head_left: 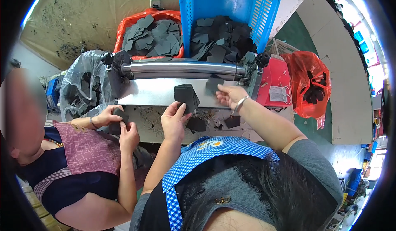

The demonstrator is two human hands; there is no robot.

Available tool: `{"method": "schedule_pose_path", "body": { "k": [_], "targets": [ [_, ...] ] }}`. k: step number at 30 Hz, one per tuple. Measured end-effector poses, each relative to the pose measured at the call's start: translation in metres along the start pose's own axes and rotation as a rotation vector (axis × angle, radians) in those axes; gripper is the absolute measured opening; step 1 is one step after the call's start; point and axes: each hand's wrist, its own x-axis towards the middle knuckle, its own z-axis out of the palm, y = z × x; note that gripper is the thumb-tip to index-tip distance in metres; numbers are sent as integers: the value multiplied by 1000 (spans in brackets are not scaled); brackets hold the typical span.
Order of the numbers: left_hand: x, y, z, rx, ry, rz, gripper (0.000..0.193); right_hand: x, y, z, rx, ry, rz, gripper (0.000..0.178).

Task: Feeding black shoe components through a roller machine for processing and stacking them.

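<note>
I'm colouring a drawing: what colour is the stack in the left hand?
The stack is dark grey, almost black, in the head view.

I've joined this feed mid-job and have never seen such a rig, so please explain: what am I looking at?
It is one picture, from a wide fisheye camera on a person's head, looking down, so straight edges bend. No robot here: just bare hands. The left hand holds a fanned stack of dark pieces. The right hand is at a single dark piece over the shiny metal plate; blur hides its exact grip. Behind the plate is a steel roller; beyond that, a blue crate and red bag hold more pieces. The co-worker at left is someone else.
</note>
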Motion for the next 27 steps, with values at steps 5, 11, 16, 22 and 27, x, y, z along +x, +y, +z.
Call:
{"method": "schedule_pose_path", "body": {
  "k": [5, 11, 16, 22, 27],
  "targets": [
    [-3, -5, 1, 26, 10, -4, 11, -15, 7, 22, -62, -108, -99, 19],
    [-8, -3, 7, 4, -77, -39, 7, -23, 16, 24, -128, -268, 28, 18],
    [-5, -5, 4, -6, -32, -53, 5, -23, 13, 20, -103, -171, 38, 18],
    [-3, -3, 3, 15, -1, -44, 7, 7, 11, -5, 76, 77, -112, 23],
    [-3, -5, -1, 13, -4, -20, 8, -26, 16, 26, -271, -137, -121, 17]
  ]
}}
